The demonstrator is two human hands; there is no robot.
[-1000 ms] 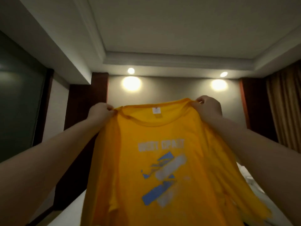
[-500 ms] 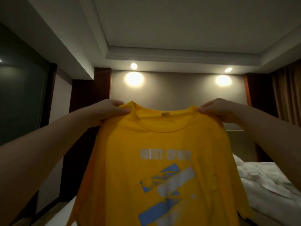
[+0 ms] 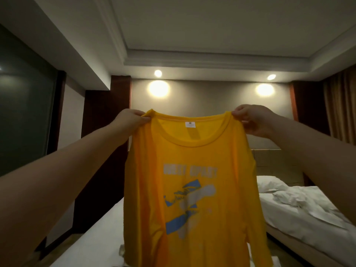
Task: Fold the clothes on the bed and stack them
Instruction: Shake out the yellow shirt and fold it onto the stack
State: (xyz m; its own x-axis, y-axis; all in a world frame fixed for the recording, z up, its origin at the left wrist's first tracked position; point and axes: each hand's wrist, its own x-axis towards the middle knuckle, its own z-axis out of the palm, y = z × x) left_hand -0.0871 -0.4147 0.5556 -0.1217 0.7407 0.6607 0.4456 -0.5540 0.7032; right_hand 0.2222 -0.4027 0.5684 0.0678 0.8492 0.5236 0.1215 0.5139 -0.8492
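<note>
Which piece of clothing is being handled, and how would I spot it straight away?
Start at the far wall with its two glowing lights. Below them, the left hand and right hand pinch the shoulders of a yellow T-shirt, held up in the air. Unlike the white bedding around it, it is bright yellow with a blue-and-white chest print.

centre: hanging yellow shirt [image 3: 192,170] blocks | left: open air above bed [image 3: 100,237] | right: rumpled duvet [image 3: 300,205]
</note>
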